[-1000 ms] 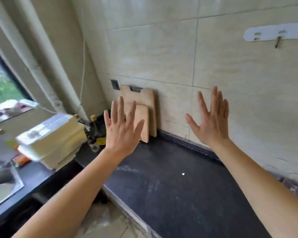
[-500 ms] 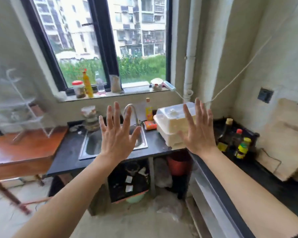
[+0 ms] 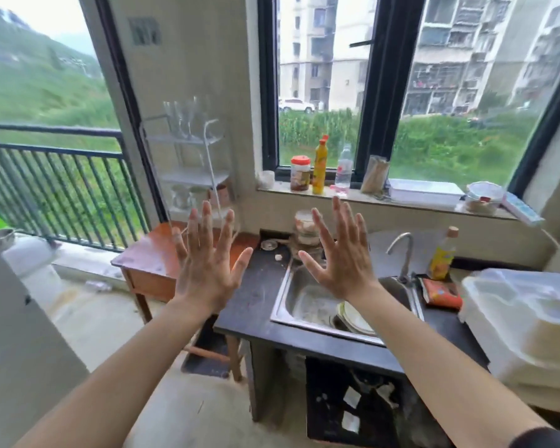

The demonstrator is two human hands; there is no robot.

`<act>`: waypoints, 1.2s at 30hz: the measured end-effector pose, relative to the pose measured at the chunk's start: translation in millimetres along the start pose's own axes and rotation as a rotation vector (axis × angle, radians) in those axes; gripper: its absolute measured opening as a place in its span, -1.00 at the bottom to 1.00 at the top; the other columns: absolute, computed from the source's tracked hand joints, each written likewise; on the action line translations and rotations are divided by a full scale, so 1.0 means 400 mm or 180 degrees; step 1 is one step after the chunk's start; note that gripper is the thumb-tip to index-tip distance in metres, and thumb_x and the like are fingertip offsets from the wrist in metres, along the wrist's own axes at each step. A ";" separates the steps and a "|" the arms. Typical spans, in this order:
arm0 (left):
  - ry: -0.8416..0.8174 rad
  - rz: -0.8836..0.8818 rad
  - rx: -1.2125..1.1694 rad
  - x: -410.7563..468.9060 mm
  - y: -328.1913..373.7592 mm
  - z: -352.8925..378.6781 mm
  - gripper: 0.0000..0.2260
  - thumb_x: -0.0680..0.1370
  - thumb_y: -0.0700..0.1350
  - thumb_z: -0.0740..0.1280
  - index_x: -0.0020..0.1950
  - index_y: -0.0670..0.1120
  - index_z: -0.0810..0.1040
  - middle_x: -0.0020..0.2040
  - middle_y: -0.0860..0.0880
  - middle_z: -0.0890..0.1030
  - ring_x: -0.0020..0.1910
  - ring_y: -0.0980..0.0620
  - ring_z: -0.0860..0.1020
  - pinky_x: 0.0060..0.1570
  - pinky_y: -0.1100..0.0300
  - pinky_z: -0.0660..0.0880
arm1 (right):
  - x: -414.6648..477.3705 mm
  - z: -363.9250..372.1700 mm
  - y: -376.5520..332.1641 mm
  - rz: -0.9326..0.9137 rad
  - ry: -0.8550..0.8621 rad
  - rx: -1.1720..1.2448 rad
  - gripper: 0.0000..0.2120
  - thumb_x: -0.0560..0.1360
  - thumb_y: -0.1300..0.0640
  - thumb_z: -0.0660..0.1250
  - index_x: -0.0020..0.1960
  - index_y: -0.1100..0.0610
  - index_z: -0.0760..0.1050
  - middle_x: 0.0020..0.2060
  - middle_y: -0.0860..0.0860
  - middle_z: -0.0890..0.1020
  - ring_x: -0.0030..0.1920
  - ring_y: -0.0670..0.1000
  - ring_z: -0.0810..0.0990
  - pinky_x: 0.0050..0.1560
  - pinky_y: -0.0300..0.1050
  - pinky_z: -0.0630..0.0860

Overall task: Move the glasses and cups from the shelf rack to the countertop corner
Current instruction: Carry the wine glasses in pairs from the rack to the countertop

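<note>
A white wire shelf rack (image 3: 188, 176) stands on a small wooden table (image 3: 149, 253) against the wall left of the window. Clear stemmed glasses (image 3: 183, 119) stand on its top tier, and more glasses and a brownish cup (image 3: 188, 197) sit on a lower tier; motion blur softens them. My left hand (image 3: 207, 260) is raised palm-forward with fingers spread, just below and in front of the rack, holding nothing. My right hand (image 3: 340, 253) is raised the same way over the sink (image 3: 291, 305), empty as well.
A black countertop (image 3: 256, 305) holds the steel sink with plates in it, a tap (image 3: 401, 250) and a white lidded container (image 3: 524, 324) at right. Bottles and jars line the windowsill (image 3: 369, 202). A balcony railing (image 3: 55, 176) is at left.
The view has swung left, from the tiled corner with cutting boards, past the sink, to the rack by the window. Both hands stay raised, open and empty.
</note>
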State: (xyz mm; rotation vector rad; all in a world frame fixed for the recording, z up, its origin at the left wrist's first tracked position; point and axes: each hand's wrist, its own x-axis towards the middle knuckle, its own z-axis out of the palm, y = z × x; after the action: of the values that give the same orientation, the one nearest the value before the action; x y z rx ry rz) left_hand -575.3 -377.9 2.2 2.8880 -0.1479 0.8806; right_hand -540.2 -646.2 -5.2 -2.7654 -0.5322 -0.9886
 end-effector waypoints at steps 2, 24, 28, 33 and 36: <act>-0.0051 -0.0160 0.0117 0.036 -0.082 0.040 -0.29 0.58 0.33 -0.03 0.63 0.06 -0.17 0.62 -0.12 -0.29 0.60 -0.14 -0.27 0.50 -0.33 -0.12 | 0.076 0.093 -0.036 -0.0114 -0.0034 0.0127 -0.18 0.55 -0.30 0.23 0.65 0.07 0.06 0.63 0.24 -0.07 0.62 0.27 -0.04 0.58 0.29 -0.05; 0.0222 -0.0660 -0.0282 0.896 -0.723 0.366 -0.29 0.61 0.29 0.05 0.64 0.02 -0.12 0.64 -0.13 -0.19 0.61 -0.09 -0.20 0.55 -0.14 -0.13 | 1.110 0.737 -0.231 -0.0147 -0.0008 0.0897 -0.13 0.57 -0.27 0.24 0.65 0.01 -0.15 0.63 0.19 -0.05 0.61 0.20 0.05 0.55 0.10 0.10; 0.0335 -0.0443 -0.0628 1.069 -0.835 0.441 -0.28 0.62 0.22 0.15 0.63 -0.04 -0.11 0.64 -0.17 -0.12 0.61 -0.16 -0.09 0.55 -0.15 -0.01 | 1.265 0.775 -0.275 -0.0009 0.0283 0.0830 -0.15 0.57 -0.25 0.24 0.65 0.03 -0.14 0.62 0.21 0.05 0.60 0.19 0.12 0.55 0.08 0.09; 0.0313 -0.0228 -0.1255 1.271 -0.951 0.506 -0.28 0.62 0.15 0.20 0.63 -0.01 -0.12 0.62 -0.18 0.04 0.58 -0.19 0.09 0.50 -0.16 0.16 | 1.429 0.827 -0.353 0.0345 0.0628 0.0633 -0.17 0.58 -0.25 0.23 0.65 0.06 -0.08 0.43 0.20 0.37 0.42 0.20 0.38 0.48 0.16 0.25; 0.0366 -0.0164 -0.1401 1.371 -0.995 0.527 -0.26 0.61 0.12 0.25 0.63 0.03 -0.12 0.56 -0.17 0.18 0.49 -0.20 0.23 0.36 -0.14 0.30 | 1.507 0.851 -0.396 0.0346 0.0738 0.0424 -0.19 0.58 -0.24 0.22 0.66 0.05 -0.07 0.25 0.15 0.49 0.21 0.16 0.50 0.38 0.12 0.33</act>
State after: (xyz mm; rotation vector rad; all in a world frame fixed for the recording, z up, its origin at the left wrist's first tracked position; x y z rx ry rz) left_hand 44.2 -46.8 102.0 2.4195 -0.2238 0.8741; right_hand 30.8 -243.6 121.8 -2.4912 -0.3926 -1.1815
